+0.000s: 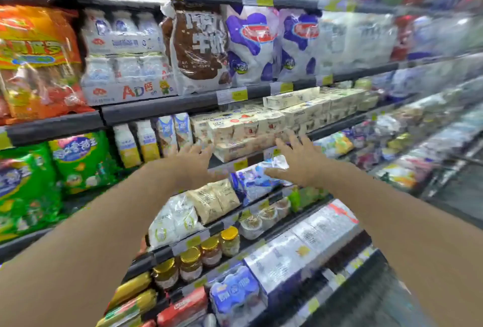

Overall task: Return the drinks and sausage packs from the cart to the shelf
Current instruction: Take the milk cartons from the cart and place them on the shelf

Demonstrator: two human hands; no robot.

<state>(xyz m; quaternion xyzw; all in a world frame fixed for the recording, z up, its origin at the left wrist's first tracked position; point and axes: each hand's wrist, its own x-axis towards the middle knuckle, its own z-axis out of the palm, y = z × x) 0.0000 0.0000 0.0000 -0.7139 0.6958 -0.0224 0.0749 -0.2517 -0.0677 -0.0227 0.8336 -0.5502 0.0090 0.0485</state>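
Both my arms reach toward a store shelf. My left hand [194,163] is spread, fingers apart, holding nothing, just left of a stack of cream-coloured drink cartons [243,133] on the middle shelf [334,128]. My right hand [300,162] is also spread, with its fingertips near the front of the cartons and its palm over a blue and white bag [253,180] one shelf lower. Orange sausage packs [36,62] lie on the upper shelf at far left. White drink bottle multipacks [122,57] stand beside them. The cart is out of view.
Brown and purple-white milk bags [248,44] fill the upper shelf. Green snack bags [52,175] sit lower left. Jars with gold lids [209,251], white boxes [308,243] and a blue bottle pack [235,292] occupy the lower shelves. The aisle floor [457,190] runs off to the right.
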